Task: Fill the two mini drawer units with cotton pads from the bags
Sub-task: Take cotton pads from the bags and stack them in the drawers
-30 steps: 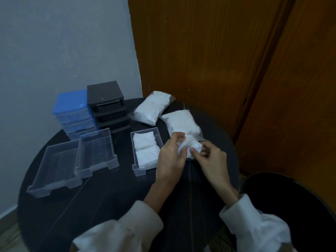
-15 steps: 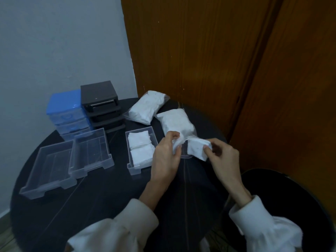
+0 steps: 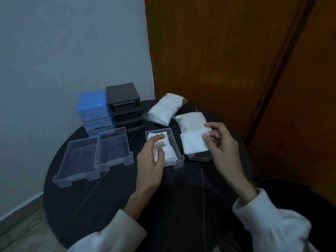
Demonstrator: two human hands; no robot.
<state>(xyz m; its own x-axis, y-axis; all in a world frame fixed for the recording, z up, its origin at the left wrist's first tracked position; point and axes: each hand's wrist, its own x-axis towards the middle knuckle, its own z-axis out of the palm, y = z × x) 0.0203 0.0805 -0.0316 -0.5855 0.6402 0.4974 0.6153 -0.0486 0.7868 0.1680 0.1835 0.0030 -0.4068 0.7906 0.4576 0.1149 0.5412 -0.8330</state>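
My right hand [image 3: 221, 146] pinches a white stack of cotton pads [image 3: 193, 143] just above the open end of the nearer bag [image 3: 190, 120]. My left hand [image 3: 151, 160] hovers open over a clear drawer [image 3: 177, 161] that holds two piles of pads [image 3: 168, 153]. A second full bag [image 3: 164, 109] lies behind it. At the back left of the round black table [image 3: 109, 197] stand the blue drawer unit [image 3: 93, 111] and the black drawer unit [image 3: 124, 106]. Two empty clear drawers [image 3: 80, 159] [image 3: 113, 148] lie side by side in front of the units.
A grey wall stands behind the drawer units and a brown wooden door [image 3: 227, 60] rises right behind the bags. A dark round seat [image 3: 298, 197] sits low at the right of the table. Wooden floor shows at the bottom left.
My right hand has pulled a stack of pads out of the nearer bag. My left hand has let go of the bag and moved left over the partly filled drawer.
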